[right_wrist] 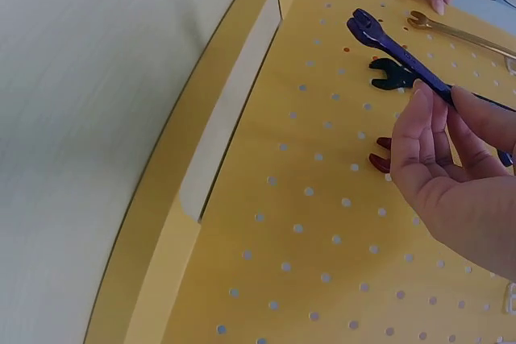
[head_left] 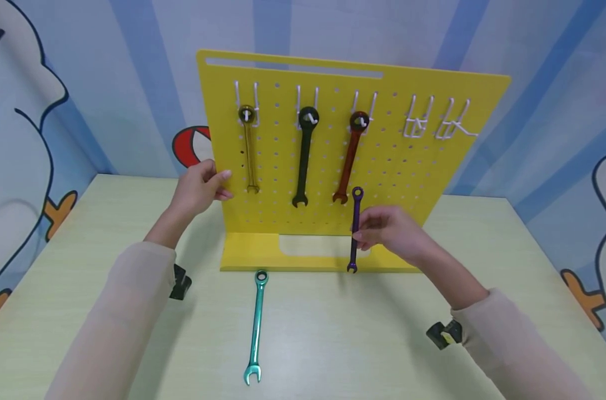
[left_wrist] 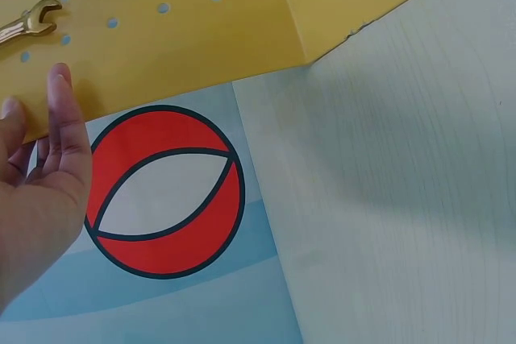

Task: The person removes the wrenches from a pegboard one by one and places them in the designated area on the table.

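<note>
Head view: five wrenches (head_left: 304,156), one pegboard (head_left: 408,183).

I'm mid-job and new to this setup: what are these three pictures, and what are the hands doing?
There is no machine, just a person's two hands. The head view looks down at a table; the other two come from cameras on each wrist. A yellow pegboard stands on the table with gold, black and red wrenches hanging on hooks. The left hand touches the board's edge. The right hand pinches a purple wrench, held upright. A teal wrench lies on the table.
</note>
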`<state>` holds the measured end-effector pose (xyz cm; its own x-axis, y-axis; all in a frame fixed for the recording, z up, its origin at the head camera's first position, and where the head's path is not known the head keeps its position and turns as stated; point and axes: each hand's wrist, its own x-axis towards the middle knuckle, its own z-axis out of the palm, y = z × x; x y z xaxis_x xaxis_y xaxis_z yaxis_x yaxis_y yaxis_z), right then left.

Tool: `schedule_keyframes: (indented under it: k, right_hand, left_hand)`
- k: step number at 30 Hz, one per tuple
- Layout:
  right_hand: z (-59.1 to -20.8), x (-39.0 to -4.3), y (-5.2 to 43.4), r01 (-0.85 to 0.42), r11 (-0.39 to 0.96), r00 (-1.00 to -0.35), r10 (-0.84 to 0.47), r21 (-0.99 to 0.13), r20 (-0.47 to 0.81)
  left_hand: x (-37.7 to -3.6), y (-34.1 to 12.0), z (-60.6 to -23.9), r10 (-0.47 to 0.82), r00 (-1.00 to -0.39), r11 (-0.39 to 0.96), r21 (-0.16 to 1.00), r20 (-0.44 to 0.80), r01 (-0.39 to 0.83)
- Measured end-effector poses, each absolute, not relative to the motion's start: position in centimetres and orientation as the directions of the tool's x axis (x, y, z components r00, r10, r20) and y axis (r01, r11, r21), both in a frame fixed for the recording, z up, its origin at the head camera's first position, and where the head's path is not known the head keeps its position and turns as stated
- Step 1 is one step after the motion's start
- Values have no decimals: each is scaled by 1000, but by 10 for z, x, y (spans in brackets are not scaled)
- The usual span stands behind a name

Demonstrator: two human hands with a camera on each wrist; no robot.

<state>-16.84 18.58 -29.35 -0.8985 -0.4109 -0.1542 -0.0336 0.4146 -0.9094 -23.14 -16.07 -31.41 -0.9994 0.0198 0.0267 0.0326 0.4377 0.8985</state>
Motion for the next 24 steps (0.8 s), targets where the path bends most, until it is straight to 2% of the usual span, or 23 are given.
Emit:
schedule_keyframes:
  k: [1,24]
  right_hand:
    - [-295,-168,185,-35,416,-896,-415,-908,-155]
    - [-323,-167,164,44,368,-862,-457,-929,-222]
  left_hand:
    - [-222,-155,-304,3,-1000,479,877,22,21]
    - [-223,-155,-303,-4,-1000,495,869,11,8]
